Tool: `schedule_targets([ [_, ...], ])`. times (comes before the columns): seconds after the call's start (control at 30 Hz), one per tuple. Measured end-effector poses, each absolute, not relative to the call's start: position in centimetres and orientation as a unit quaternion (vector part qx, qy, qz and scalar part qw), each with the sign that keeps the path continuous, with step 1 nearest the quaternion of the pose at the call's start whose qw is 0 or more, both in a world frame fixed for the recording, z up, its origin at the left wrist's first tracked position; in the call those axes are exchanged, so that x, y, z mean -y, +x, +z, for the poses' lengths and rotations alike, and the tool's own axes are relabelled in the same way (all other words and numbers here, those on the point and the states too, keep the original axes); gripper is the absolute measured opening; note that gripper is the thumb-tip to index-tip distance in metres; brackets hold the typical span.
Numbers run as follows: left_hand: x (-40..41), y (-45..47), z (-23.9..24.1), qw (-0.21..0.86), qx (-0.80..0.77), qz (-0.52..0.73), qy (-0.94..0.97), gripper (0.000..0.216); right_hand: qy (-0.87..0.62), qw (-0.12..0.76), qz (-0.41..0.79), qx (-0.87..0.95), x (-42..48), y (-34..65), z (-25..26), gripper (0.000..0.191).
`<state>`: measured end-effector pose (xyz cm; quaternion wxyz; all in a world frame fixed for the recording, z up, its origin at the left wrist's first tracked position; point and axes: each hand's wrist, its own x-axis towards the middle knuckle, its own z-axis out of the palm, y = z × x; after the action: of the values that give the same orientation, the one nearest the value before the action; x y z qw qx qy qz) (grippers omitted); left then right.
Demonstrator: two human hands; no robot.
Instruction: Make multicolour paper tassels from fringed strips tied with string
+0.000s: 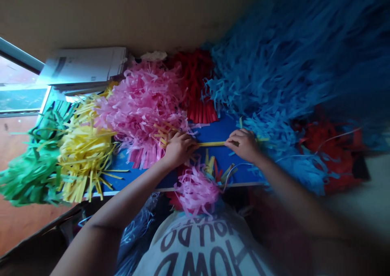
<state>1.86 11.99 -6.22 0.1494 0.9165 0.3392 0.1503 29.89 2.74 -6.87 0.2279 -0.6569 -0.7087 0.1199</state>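
My left hand [178, 147] and my right hand [243, 143] both pinch the ends of a thin yellow paper strip [211, 144], stretched flat between them over a blue board [213, 134]. The fingers of each hand are closed on the strip. A small bunch of pink fringed paper [196, 188] with a few yellow and red strips lies just in front of my hands, at the board's near edge. A large pink fringe pile [143, 105] sits beside my left hand, and light blue fringe [280, 130] lies right behind my right hand.
Yellow fringe [83, 154] and green fringe [33, 166] hang off the board's left end. Red fringe [196, 85] lies at the back, more red [332, 146] at the right, under a big mass of blue fringe [289, 52]. A stack of papers [82, 65] rests at the back left.
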Motion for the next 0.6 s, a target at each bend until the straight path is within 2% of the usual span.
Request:
schedule_targets([
  [0.17,-12.1,2.3,-6.0,0.163,-0.357,0.132,0.910,0.025,-0.674,0.220,0.128,0.693,-3.0,29.4,-6.6,0.017],
  [0.33,-12.1,3.2,-5.3,0.128,-0.379,0.089,0.912,0.022,-0.700,0.178,0.135,0.678,-3.6,29.0,-6.1,0.019],
  [0.5,-12.3,3.6,-4.7,0.071,-0.327,0.092,0.938,0.011,-0.678,0.133,0.039,0.722,-3.3,27.6,-4.3,0.008],
  [0.6,-12.2,3.8,-4.4,0.033,-0.227,0.110,0.967,0.012,-0.592,0.131,-0.016,0.795,-3.0,26.1,-3.8,0.015],
])
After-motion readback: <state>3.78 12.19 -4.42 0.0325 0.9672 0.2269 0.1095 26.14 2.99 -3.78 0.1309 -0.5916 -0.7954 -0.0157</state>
